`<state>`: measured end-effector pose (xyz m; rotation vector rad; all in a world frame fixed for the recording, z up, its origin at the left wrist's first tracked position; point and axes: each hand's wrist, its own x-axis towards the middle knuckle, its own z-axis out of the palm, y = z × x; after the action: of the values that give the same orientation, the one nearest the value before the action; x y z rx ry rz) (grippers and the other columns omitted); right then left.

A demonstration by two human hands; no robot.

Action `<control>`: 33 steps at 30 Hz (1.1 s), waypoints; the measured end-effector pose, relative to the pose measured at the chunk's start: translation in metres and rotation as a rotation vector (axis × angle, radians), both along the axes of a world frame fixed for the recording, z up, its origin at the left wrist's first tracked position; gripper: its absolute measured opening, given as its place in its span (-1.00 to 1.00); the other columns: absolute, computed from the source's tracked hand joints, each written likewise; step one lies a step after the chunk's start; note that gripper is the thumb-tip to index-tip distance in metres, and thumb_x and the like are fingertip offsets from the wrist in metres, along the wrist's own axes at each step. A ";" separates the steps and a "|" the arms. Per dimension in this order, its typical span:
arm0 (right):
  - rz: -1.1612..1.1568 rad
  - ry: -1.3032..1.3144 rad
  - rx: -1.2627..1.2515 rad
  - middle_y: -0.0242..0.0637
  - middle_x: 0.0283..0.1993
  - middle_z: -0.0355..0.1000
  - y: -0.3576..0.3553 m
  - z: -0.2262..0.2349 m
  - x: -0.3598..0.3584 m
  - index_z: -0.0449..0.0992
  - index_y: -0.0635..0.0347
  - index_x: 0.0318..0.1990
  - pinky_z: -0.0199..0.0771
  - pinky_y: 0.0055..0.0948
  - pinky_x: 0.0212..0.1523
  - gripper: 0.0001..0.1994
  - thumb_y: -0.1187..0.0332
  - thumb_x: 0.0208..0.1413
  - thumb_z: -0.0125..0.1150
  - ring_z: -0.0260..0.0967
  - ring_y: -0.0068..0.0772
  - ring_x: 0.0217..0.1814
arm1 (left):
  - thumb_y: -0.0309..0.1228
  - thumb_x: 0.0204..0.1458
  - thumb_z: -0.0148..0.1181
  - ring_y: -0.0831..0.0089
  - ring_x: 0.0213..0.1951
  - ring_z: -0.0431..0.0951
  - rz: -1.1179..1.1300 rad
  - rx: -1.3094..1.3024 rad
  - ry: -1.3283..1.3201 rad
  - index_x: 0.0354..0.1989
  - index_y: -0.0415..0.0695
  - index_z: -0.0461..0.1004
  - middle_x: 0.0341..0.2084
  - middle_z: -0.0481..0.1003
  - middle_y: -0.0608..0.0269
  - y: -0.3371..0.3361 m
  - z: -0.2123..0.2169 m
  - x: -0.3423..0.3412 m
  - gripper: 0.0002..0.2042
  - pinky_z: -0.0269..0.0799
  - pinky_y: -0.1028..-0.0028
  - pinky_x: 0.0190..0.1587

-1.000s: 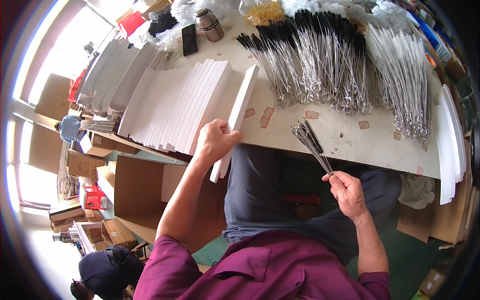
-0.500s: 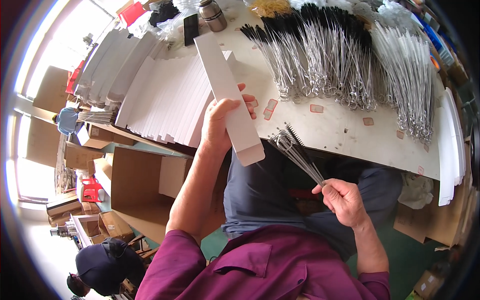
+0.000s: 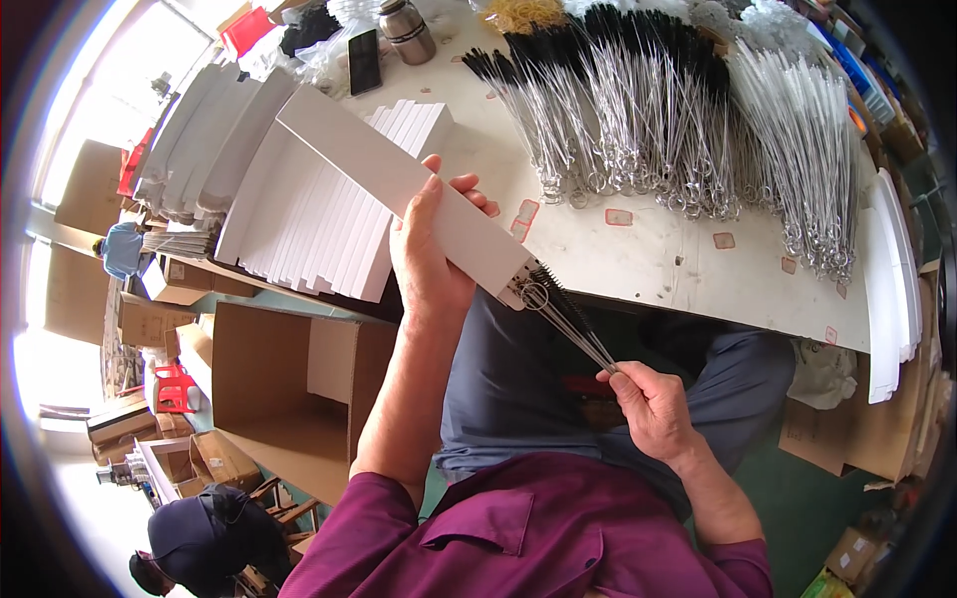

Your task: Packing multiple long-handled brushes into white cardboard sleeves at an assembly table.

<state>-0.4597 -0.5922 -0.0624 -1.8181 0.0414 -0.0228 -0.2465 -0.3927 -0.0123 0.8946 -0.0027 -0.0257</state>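
Note:
My left hand [image 3: 431, 251] grips a long flat white box [image 3: 399, 184] held slanted over the table edge, its open end pointing down right. My right hand [image 3: 653, 404] pinches a small bundle of thin wire brushes [image 3: 568, 314] by the stems. The bundle's looped and bristled ends sit at the mouth of the box. Whether they are inside it I cannot tell.
A stack of flat white boxes [image 3: 309, 219] lies fanned on the table [image 3: 658, 259]. Rows of black-tipped wire brushes [image 3: 638, 110] and white ones [image 3: 807, 149] fill the back. An open cardboard carton [image 3: 284, 399] stands at the left, and another person [image 3: 199, 538] crouches low left.
My left hand lifted a white box off the stack and swung it toward me. My right hand brought the brush bundle up to the box's open end.

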 end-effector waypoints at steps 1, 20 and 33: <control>-0.001 0.001 0.000 -0.57 -0.58 0.26 0.000 -0.001 0.000 0.60 0.32 -0.10 0.10 -0.63 -0.55 -0.77 0.34 0.46 0.08 0.09 -0.79 -0.56 | -0.33 0.30 0.11 0.29 -0.21 0.52 -0.001 0.000 0.001 0.27 -0.26 0.28 -0.17 0.50 -0.05 -0.001 -0.001 -0.001 -0.56 0.54 0.24 -0.07; 0.168 0.368 0.223 -0.52 -0.59 0.29 -0.022 -0.007 0.012 0.63 0.30 -0.15 0.19 -0.57 -0.52 -0.70 0.22 0.45 0.12 0.15 -0.74 -0.54 | -0.19 0.29 0.12 0.29 -0.27 0.50 -0.047 -0.007 0.086 0.12 -0.32 0.38 -0.25 0.49 -0.04 -0.013 -0.016 -0.016 -0.57 0.49 0.25 -0.09; 0.187 0.246 0.273 -0.29 -0.16 0.53 -0.006 0.020 0.076 0.49 0.33 0.09 0.49 -0.50 -0.14 -0.69 0.44 0.23 0.28 0.45 -0.56 -0.15 | 0.03 0.39 -0.04 0.21 -0.18 0.58 -0.178 0.072 0.169 0.01 -0.24 0.36 -0.25 0.54 0.00 -0.049 -0.037 -0.071 -0.52 0.53 0.18 -0.03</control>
<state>-0.3840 -0.5982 -0.0421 -1.5370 0.0461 0.3251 -0.3179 -0.4417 -0.0496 0.9599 0.0771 -0.2689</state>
